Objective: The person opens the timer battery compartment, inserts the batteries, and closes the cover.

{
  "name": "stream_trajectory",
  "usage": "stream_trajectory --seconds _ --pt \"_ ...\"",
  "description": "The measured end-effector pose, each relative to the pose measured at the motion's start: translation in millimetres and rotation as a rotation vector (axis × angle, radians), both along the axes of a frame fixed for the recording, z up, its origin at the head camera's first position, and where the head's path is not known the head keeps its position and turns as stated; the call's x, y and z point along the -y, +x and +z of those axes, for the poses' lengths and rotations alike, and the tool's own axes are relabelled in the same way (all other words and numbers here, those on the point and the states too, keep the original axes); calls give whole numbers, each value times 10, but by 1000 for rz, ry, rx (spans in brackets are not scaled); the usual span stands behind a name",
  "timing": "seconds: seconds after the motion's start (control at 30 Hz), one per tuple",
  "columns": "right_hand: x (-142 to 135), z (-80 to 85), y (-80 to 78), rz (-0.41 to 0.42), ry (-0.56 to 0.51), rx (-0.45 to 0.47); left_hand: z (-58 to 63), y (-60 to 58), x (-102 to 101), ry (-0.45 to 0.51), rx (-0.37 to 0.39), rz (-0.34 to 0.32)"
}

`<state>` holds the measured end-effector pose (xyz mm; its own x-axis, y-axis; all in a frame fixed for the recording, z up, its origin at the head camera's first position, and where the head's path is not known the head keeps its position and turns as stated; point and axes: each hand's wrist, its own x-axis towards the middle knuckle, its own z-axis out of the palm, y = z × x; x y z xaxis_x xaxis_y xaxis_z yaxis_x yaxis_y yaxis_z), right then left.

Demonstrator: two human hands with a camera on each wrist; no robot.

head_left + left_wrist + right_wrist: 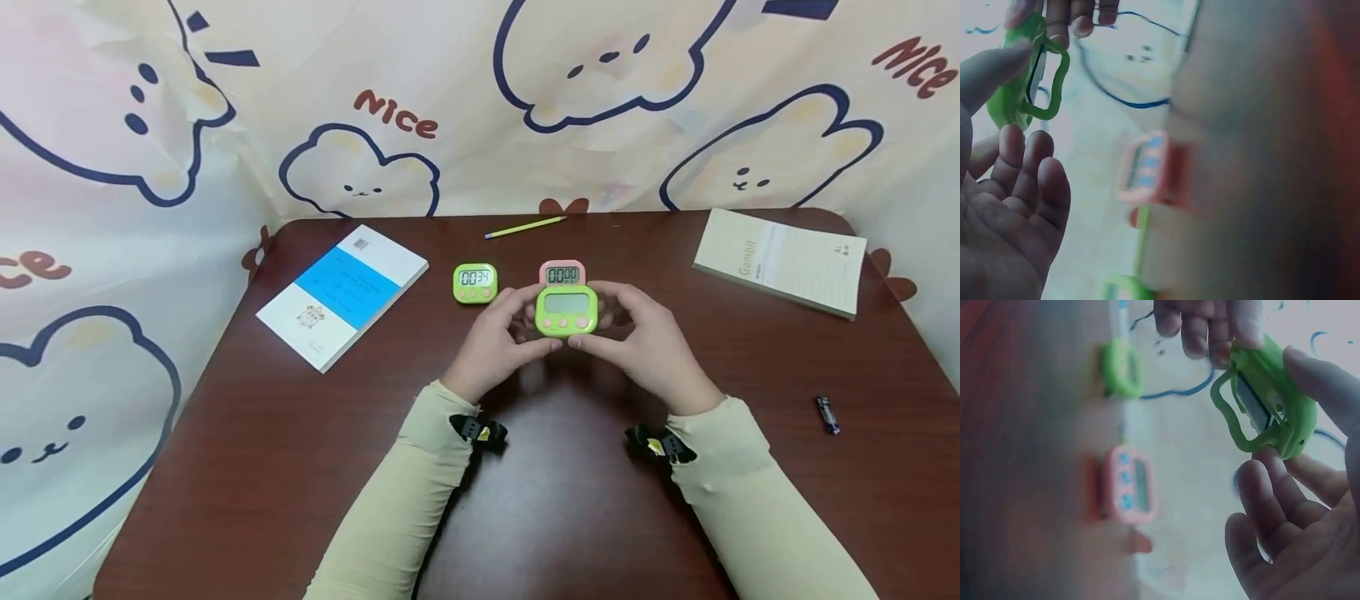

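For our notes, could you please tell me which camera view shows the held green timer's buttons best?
The head view, because the held green timer faces it, with pink buttons showing below the screen. Both wrist views show that timer side-on with a green loop, its buttons out of sight.

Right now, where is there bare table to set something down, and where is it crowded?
The table is bare between the blue-white book and the left sleeve, and between the notebook and the battery. It is crowded where the left hand and right hand hold a green timer, with the pink timer and another green timer just beyond.
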<state>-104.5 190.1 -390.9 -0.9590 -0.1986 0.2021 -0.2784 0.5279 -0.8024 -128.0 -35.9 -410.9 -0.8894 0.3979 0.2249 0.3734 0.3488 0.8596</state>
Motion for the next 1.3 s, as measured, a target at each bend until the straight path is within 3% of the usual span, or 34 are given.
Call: stream_trajectory --seconds 0.13,0.3,0.43,0.6,0.7,0.77,0.9,1.0,1.07,1.13,1.3 --pt "16 190 125 15 -32 -18 235 106 50 26 -21 -14" --pt "6 393 245 32 -34 -72 455 231 70 111 -10 -78" --pt "-7 460 294 41 -20 -112 512 280 62 137 4 -110" --pt "-11 449 308 78 -42 -86 496 284 65 168 -11 -118" --pt "-11 441 302 108 -95 -89 502 276 72 299 44 -178" --pt "-2 442 308 127 -157 -93 504 275 69 432 128 -244" --pt "52 450 351 177 -367 -59 477 286 15 696 302 -403" --pt "108 454 380 233 -520 -37 439 296 -45 789 358 -472" --pt "136 458 385 264 -583 -29 420 299 -72 808 368 -486" --pt "144 463 382 263 -579 -43 416 301 -75 791 367 -477" --pt "114 463 368 212 -473 -91 451 284 -33 588 255 -390"
